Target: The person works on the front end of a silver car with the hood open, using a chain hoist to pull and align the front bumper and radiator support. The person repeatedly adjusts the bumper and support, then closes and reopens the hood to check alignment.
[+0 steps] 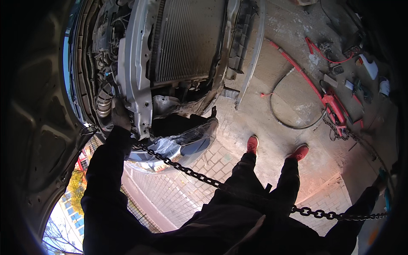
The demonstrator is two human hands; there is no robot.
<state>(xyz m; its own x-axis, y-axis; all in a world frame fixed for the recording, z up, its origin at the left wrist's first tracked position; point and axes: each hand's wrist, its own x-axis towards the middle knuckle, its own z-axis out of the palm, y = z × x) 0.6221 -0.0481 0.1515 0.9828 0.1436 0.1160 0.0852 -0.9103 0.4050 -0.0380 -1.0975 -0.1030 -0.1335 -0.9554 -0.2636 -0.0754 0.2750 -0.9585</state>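
In the front of an open car, my left hand [122, 117] reaches in behind the silver radiator support panel [138, 68]. It is beside a ribbed intake hose [104, 102], and its fingers are lost in shadow. A dark steel chain [191, 172] starts at the panel's lower corner, just by this hand, and runs across my body to the far right. My right hand [380, 182] is at the dim right rim, close to a teal upright part [386, 193]. Its fingers are too dark to make out.
The raised hood [38, 85] fills the left side. A radiator [187, 42] and a headlight [199, 144] sit at the car's front. On the concrete floor lie a red hydraulic ram [334, 111], its hose [282, 121], a white bottle [369, 67] and several tools.
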